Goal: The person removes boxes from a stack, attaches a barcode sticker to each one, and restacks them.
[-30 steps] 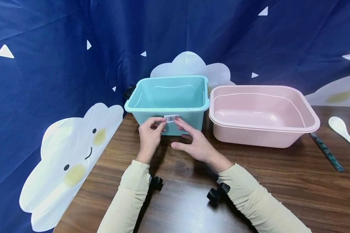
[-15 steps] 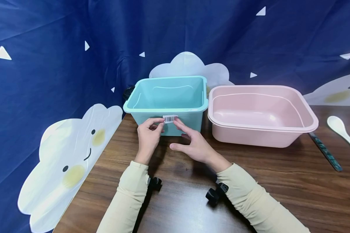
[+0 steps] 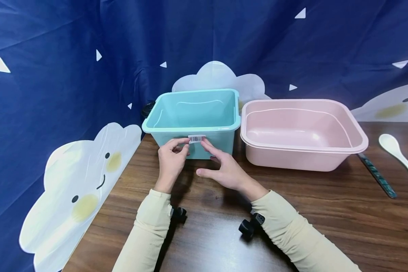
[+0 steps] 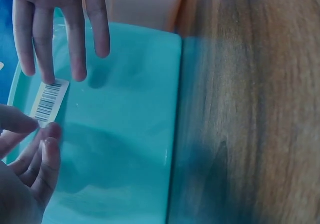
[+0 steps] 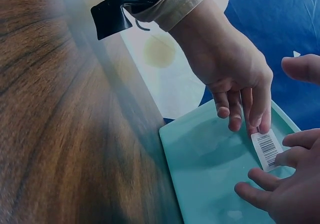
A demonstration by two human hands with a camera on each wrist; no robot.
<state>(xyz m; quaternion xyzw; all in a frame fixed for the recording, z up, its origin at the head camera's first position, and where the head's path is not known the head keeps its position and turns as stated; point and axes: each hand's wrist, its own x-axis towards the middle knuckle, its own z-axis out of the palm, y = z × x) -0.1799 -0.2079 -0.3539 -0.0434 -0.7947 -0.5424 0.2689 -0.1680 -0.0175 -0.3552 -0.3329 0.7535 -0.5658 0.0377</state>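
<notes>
While the left hand [image 3: 171, 158] pinches one end of the white barcode sticker [image 3: 196, 138] between thumb and forefinger, the right hand [image 3: 226, 170] reaches its fingertips to the sticker's other end, with the fingers nearly straight, the thumb spread well away and nothing grasped. The sticker lies against the near outer wall of the turquoise plastic bin [image 3: 226, 139], just below the rim, its bars facing out. Both wrist views show a hand at each end of it; whether the pinched end is lifted or lies flat, I cannot tell.

That bin stands upright by the far left corner of the tabletop [image 3: 326, 204]. Just beside it, along the far edge, is the pink plastic basin [image 3: 292, 160]. Toward the tabletop's right edge lie a white spoon [image 3: 392, 147] and a slim dark-green patterned strip [image 3: 377, 175], whose far end goes out of sight by the basin.

The step in hand seems to be working on the sticker at its ends, either smoothing it down or peeling it off; a single moment does not settle which. Either way, the next move would call for a light, steady pinch on the left and gentle fingertip control on the right, as thin paper could crease or tear if tugged unevenly.
</notes>
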